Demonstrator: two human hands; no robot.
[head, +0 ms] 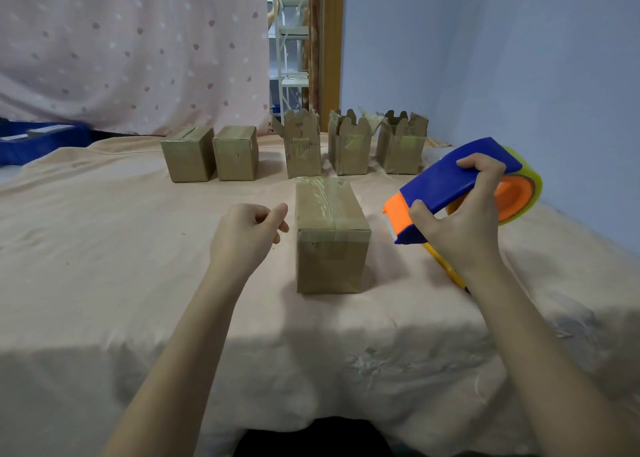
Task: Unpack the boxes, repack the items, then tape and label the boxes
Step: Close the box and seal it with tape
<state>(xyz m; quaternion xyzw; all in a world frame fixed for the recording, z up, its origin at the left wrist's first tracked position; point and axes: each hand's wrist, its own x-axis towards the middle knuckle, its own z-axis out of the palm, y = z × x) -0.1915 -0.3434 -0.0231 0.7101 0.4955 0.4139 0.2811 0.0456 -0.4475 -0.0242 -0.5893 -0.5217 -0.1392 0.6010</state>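
Near box (330,234) already taped at table centre, 2 closed boxes (211,153) behind, 3 open boxes (349,144) still waiting, no labels visible; right hand (460,217) gripping tape dispenser (460,186), left hand (246,234) loosely curled, holding nothing.

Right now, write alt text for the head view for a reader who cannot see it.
A person's right hand grips a blue and orange tape dispenser beside a taped cardboard box on a cloth-covered table, while the left hand hovers loosely curled. Behind stand two closed boxes and three open boxes.
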